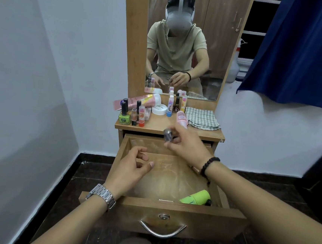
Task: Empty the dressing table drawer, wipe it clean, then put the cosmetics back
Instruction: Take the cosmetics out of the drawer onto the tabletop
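Right hand (188,145) fingers pinch blurred small bottle (167,135) mid-frame; left hand (133,166) loosely curled, empty. Loose pinch could drop it into drawer (168,206).

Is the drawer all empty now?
Not yet. A green tube lies in the open drawer's front right corner; the rest looks bare and dusty.

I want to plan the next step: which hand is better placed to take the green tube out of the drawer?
Probably the left hand: it holds nothing. The right hand holds a small bottle.
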